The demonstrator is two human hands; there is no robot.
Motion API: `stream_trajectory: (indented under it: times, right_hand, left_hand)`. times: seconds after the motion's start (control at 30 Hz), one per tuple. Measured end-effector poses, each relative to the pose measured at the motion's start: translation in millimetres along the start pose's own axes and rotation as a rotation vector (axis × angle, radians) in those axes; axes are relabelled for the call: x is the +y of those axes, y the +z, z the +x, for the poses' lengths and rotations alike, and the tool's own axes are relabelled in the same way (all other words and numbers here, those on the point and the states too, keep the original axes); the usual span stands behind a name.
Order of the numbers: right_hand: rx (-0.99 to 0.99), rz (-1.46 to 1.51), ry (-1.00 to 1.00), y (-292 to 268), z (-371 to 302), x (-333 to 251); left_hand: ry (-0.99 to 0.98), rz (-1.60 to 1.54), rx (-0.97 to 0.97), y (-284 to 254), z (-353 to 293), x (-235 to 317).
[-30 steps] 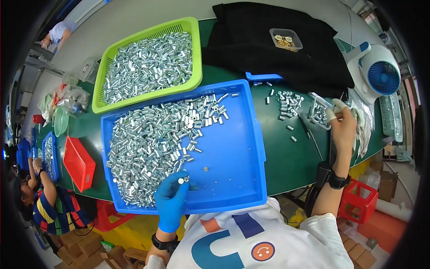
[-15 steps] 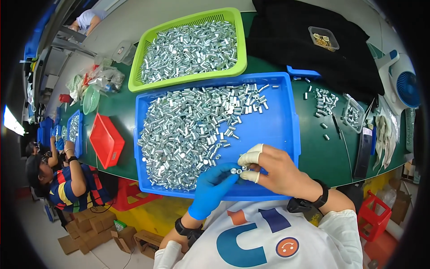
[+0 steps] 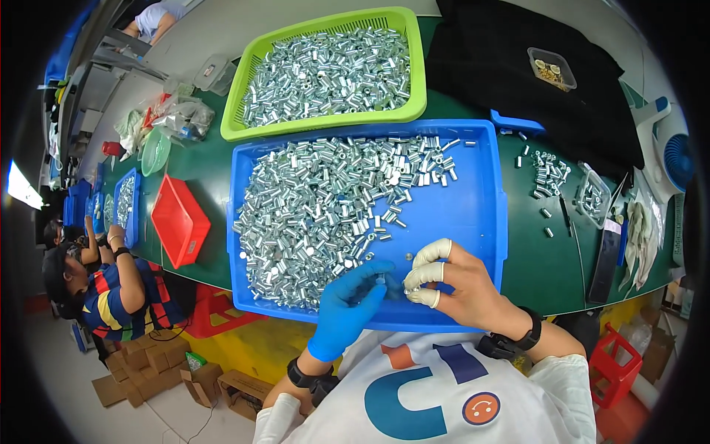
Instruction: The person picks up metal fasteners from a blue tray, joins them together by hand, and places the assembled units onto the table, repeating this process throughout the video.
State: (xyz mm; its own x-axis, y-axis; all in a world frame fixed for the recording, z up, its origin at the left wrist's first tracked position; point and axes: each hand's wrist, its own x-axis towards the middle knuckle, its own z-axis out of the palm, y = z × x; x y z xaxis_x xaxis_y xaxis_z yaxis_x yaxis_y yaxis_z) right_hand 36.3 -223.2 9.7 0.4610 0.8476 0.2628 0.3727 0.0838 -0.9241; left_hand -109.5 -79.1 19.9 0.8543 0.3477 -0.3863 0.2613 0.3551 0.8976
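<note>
My left hand (image 3: 346, 305), in a blue glove, is over the near edge of the blue tray (image 3: 444, 222). Its thumb and forefinger close around a small shiny metal sleeve (image 3: 381, 280). Just to the right, my right hand (image 3: 460, 287) has white covers on its fingers, which are pinched on small metal pieces, partly hidden by the fingertips. Another small round piece (image 3: 409, 256) shows above the right fingertips; whether it rests on the tray floor I cannot tell. A large heap of metal sleeves (image 3: 310, 214) fills the tray's left and middle.
Behind the tray stands a green basket (image 3: 419, 89) heaped with sleeves. A red tray (image 3: 177, 222) lies left. Loose sleeves (image 3: 549, 174), a small clear box (image 3: 594, 196) and a fan (image 3: 673, 152) are right. A person in a striped shirt (image 3: 111, 296) works at far left.
My hands have moved apart; before, their fingertips met around small metal pieces. The right fingers have drawn back slightly right. The whole view has shifted a little.
</note>
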Motion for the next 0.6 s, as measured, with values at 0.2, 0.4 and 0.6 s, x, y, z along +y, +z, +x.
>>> stream_trajectory:
  times: [0.2, 0.4, 0.6]
  right_hand:
    - [-0.060, 0.140, 0.253, -5, -2, -5]
    - [-0.107, 0.144, 0.244, -4, -2, -3]
    - [-0.078, 0.170, 0.236, 0, -3, 1]
  left_hand:
    - [0.138, 0.192, 0.069, -3, 2, -8]
    - [0.143, 0.398, -0.016, 8, 5, 5]
    - [0.258, 0.625, -0.092, 6, 7, 8]
